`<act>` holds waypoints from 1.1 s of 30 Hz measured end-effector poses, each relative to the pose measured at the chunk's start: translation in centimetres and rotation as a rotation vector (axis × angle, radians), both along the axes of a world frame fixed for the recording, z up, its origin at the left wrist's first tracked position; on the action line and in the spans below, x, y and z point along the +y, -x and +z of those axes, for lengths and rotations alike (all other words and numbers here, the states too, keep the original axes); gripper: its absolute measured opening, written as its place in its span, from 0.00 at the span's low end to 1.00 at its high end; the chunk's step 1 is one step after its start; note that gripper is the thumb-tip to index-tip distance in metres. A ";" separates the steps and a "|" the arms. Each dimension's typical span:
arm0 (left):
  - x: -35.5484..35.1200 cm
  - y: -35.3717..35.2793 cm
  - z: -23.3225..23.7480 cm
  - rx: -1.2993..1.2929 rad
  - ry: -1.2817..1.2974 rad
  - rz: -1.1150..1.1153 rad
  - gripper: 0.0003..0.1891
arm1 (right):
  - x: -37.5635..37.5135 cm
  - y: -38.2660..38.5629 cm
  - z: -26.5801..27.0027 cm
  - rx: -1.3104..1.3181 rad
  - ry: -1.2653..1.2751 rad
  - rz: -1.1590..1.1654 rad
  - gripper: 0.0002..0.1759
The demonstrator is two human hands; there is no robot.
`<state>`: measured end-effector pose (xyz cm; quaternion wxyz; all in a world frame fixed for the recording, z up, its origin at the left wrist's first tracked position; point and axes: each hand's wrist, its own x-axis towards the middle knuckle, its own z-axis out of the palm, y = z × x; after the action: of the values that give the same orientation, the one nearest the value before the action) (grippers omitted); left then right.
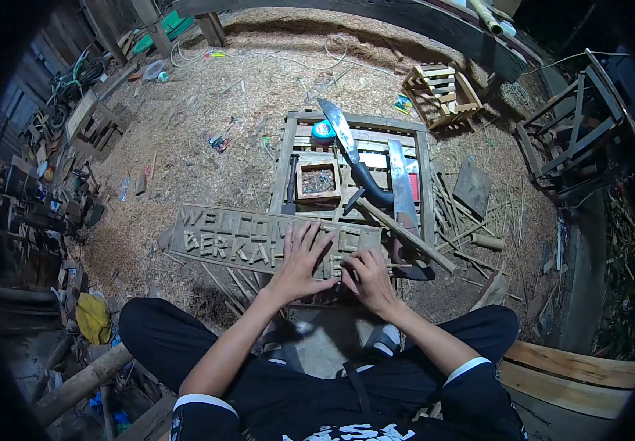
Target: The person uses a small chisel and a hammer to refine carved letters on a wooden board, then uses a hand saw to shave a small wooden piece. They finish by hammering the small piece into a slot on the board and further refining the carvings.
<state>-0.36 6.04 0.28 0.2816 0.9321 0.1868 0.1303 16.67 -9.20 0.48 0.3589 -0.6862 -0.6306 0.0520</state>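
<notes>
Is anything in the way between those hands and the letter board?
Nothing visible is: the left hand rests on the board, the right hand is at its lower letters. The hammer lies beyond, not between.

I've got the long wooden letter board (pixel 237 239) lying on the near side, jutting left past the low slatted wooden table (pixel 284 165). On that table, left to right: square wooden box (pixel 317 196), curved-handled steel machete (pixel 345 138), straight steel blade (pixel 400 176). The wooden-handled hammer (pixel 406 233) crosses that blade; behind, right, sits the slatted wooden crate (pixel 469 92).
</notes>
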 end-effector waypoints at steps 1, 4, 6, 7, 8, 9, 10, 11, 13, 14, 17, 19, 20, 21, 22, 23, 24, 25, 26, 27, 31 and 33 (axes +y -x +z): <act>0.1 0.1 0.3 -0.001 -0.004 0.002 0.53 | 0.0 0.0 -0.1 -0.001 -0.004 0.002 0.16; 0.9 0.4 0.9 0.021 -0.001 -0.036 0.56 | 0.0 -0.1 -0.3 -0.010 -0.010 0.007 0.17; 1.2 0.7 0.9 0.088 -0.079 -0.014 0.60 | -0.2 -0.1 -0.3 -0.028 -0.006 0.013 0.18; 1.4 0.7 0.8 0.087 -0.078 -0.013 0.60 | -0.2 -0.2 -0.4 -0.029 -0.005 0.014 0.18; 1.6 0.6 0.7 0.113 -0.085 -0.015 0.62 | -0.2 -0.3 -0.6 -0.050 -0.015 0.023 0.19; 1.7 0.4 0.8 0.138 -0.092 -0.019 0.64 | -0.2 -0.5 -0.8 -0.071 -0.025 0.029 0.19; 1.8 0.2 0.9 0.137 -0.094 -0.022 0.64 | -0.2 -0.6 -0.9 -0.072 -0.027 0.025 0.19; 1.8 0.1 1.0 0.156 -0.119 -0.036 0.65 | -0.2 -0.8 -1.1 -0.067 -0.027 0.025 0.18; 2.0 -0.1 1.0 0.176 -0.149 -0.055 0.67 | -0.2 -0.9 -0.8 -0.061 -0.031 0.020 0.18; 1.9 -0.3 1.0 0.164 -0.144 -0.055 0.67 | -0.3 -1.0 -0.6 0.032 -0.033 0.007 0.16; 1.7 -0.8 1.3 0.136 -0.137 -0.057 0.70 | -0.6 -0.7 2.4 0.354 0.057 -0.103 0.14; 1.2 -1.6 1.2 0.115 -0.138 -0.069 0.71 | -0.9 -1.2 2.9 0.669 0.174 -0.233 0.13; 0.7 -2.1 1.2 0.128 -0.131 -0.063 0.72 | -1.0 -1.5 2.9 0.667 0.170 -0.238 0.13; 0.3 -2.5 1.1 0.142 -0.126 -0.056 0.72 | -1.1 -1.7 3.1 0.774 0.154 -0.247 0.12; 0.2 -2.7 1.1 0.139 -0.133 -0.061 0.72 | -1.1 -1.9 3.3 0.883 0.135 -0.253 0.12; 0.3 -2.8 1.1 0.148 -0.135 -0.068 0.73 | -1.2 -2.2 3.5 0.928 0.142 -0.247 0.11; 0.4 -2.9 1.0 0.159 -0.137 -0.076 0.73 | -1.2 -2.4 3.7 0.930 0.133 -0.253 0.11; 0.4 -3.1 0.8 0.122 -0.174 -0.070 0.73 | -1.3 -2.5 3.8 0.983 0.134 -0.246 0.11; 0.6 -3.2 0.7 0.123 -0.179 -0.079 0.73 | -1.3 -2.7 3.8 1.035 0.136 -0.238 0.11; 0.8 -3.4 0.6 0.094 -0.155 -0.075 0.72 | -1.3 -2.7 3.8 1.110 0.126 -0.237 0.11; 0.4 -4.6 0.4 0.033 -0.141 -0.069 0.71 | -1.2 -3.1 4.5 1.191 0.092 -0.253 0.10; -0.1 -5.6 0.3 0.015 -0.147 -0.087 0.72 | -1.1 -3.4 4.6 1.184 0.046 -0.269 0.08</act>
<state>5.22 5.97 0.56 0.2166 0.9584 0.1383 0.1241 20.08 -10.28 5.06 0.6371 -0.6219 -0.2304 0.3928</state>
